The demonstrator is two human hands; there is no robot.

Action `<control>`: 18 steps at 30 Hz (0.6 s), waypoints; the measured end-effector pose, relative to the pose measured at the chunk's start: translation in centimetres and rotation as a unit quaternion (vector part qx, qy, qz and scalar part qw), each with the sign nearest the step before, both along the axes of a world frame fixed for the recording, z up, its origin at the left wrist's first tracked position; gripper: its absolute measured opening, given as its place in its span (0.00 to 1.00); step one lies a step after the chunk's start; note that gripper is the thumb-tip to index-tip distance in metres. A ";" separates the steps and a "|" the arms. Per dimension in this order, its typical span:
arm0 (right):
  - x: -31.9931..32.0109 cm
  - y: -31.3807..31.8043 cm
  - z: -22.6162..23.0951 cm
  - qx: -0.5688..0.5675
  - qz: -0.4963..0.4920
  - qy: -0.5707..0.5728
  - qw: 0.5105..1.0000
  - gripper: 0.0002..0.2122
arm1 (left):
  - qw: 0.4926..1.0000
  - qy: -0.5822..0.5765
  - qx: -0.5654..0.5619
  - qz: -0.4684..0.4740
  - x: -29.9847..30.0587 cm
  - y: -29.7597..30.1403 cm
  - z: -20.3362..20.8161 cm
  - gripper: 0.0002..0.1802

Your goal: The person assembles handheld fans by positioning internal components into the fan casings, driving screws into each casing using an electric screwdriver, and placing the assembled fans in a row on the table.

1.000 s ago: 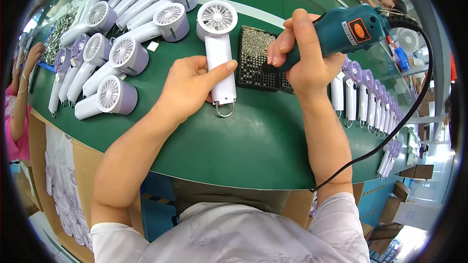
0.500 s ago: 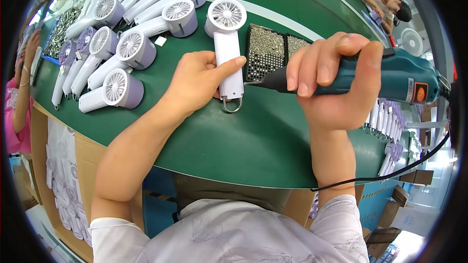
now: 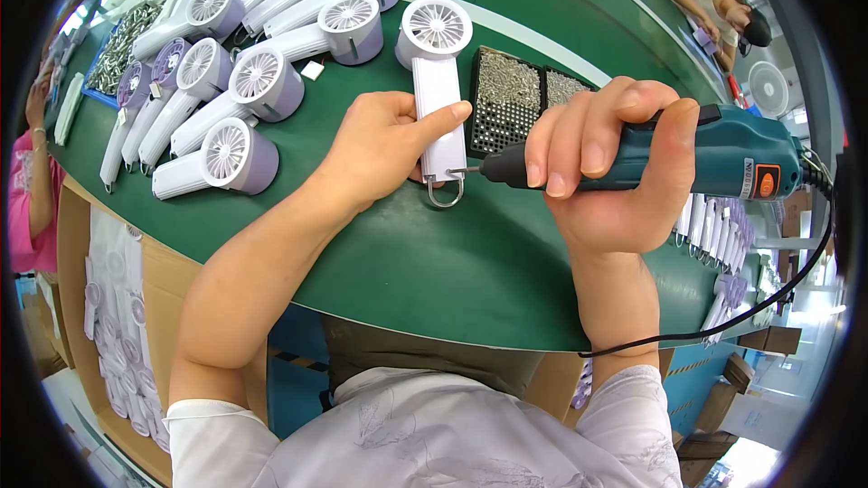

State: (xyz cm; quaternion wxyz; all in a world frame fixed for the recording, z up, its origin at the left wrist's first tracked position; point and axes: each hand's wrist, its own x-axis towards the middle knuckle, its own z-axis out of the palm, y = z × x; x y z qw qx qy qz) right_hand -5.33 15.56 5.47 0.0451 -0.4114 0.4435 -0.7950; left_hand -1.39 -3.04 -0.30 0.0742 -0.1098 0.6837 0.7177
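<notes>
Left hand (image 3: 380,146) clasps, thumb (image 3: 441,121) extended; right hand (image 3: 619,212) grips, fingers (image 3: 594,140) curled.

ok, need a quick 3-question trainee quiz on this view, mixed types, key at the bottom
1. Multiple choice: what is the main colour of the screwdriver in the right hand?
a) red
b) dark teal
c) white

2. True or false: the left hand grips the fan by its round head.

3. Short answer: at which end of that fan is the screwdriver's bit?

Key:
1. b
2. False; it grips the handle.
3. The end with the metal loop.
</notes>
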 end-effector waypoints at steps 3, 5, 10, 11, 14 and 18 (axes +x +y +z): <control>0.1 -0.2 -0.1 0.004 -0.014 -0.001 1.000 0.20 | 1.000 0.007 0.009 0.007 0.0 0.0 -0.2 0.26; 0.0 -0.2 -0.4 0.006 -0.019 -0.001 1.000 0.20 | 1.000 0.014 0.020 0.016 0.0 0.0 -0.4 0.27; 0.0 -0.1 -0.2 0.018 -0.031 0.012 0.999 0.19 | 1.000 0.017 0.013 0.016 -0.2 0.1 -0.6 0.27; 0.1 -0.1 -0.3 0.018 -0.029 0.013 0.999 0.19 | 1.000 0.017 0.013 0.016 -0.2 0.2 -0.6 0.27; 0.4 -0.5 -0.4 0.026 -0.024 0.017 0.999 0.17 | 1.000 0.019 0.005 0.017 -0.1 0.0 -0.7 0.26; 1.5 -0.9 0.2 0.070 -0.031 0.035 0.996 0.14 | 0.999 0.026 -0.026 0.007 0.0 0.1 -0.4 0.25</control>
